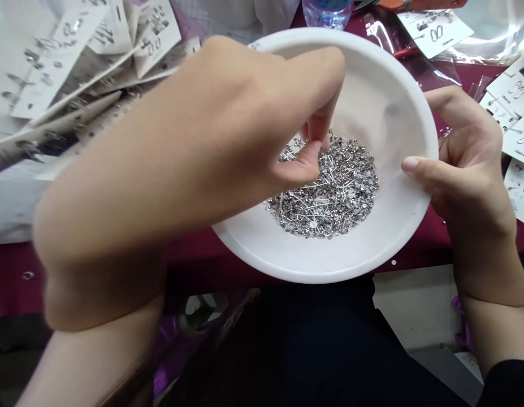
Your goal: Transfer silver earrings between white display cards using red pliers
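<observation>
At the bottom of a white bowl [312,272]: heap of small metal pieces [329,212], mostly silvery, with thin bent wires and tiny round bits tangled among them. Left hand [265,104] reaches in over the heap; its thumb and fingertips are drawn together at the pile's upper left part (whether a piece sits between them cannot be told; the fingers hide it). Right hand [476,155] is clamped on the bowl's right side, thumb over the inner wall, the other fingers behind the rim.

Handling, judged by eye: single pieces should be light, stiff, rather slippery, the wires apt to bend or snag on neighbours. Best hold is probably a fingertip pinch on a wire's straight length. Bowl looks smooth and rigid, likely plastic; the rim gives the surest grip.

Around the bowl: maroon cloth [187,265] below, a clear bluish cup [328,12] just beyond the far rim. Farther left, a spread of white cards [157,37] bearing small metal items; to the right, more carded jewellery [520,90]. Nearest the body, dark clothing [321,345].
</observation>
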A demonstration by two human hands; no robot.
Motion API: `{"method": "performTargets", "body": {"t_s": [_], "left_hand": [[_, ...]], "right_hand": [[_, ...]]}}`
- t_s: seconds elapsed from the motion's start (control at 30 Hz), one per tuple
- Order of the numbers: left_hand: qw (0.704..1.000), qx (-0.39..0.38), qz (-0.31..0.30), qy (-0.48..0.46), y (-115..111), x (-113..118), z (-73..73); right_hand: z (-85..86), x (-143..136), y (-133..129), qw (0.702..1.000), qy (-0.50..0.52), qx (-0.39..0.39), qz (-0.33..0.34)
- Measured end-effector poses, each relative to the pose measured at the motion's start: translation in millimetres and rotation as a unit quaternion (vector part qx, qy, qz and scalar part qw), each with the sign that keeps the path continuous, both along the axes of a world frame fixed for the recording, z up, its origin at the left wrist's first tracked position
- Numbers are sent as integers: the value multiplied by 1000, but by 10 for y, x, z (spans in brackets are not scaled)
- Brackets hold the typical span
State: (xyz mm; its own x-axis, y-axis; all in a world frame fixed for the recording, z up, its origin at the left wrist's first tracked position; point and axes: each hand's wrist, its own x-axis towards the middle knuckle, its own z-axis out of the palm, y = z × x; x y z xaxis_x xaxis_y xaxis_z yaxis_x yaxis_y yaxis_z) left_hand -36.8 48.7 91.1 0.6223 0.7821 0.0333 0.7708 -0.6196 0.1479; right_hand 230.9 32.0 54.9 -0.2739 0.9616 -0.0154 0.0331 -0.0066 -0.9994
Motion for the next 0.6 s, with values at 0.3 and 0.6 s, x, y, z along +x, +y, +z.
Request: {"method": "performTargets", "body": {"t_s": [0.3,0.6], "left_hand": [[998,-11,-30,-50,27,117,88],[987,-44,-20,-155,55,156,182]], "right_hand": [[-13,1,6,1000,-21,0,-22],[-33,-6,12,999,-34,13,-17]]}}
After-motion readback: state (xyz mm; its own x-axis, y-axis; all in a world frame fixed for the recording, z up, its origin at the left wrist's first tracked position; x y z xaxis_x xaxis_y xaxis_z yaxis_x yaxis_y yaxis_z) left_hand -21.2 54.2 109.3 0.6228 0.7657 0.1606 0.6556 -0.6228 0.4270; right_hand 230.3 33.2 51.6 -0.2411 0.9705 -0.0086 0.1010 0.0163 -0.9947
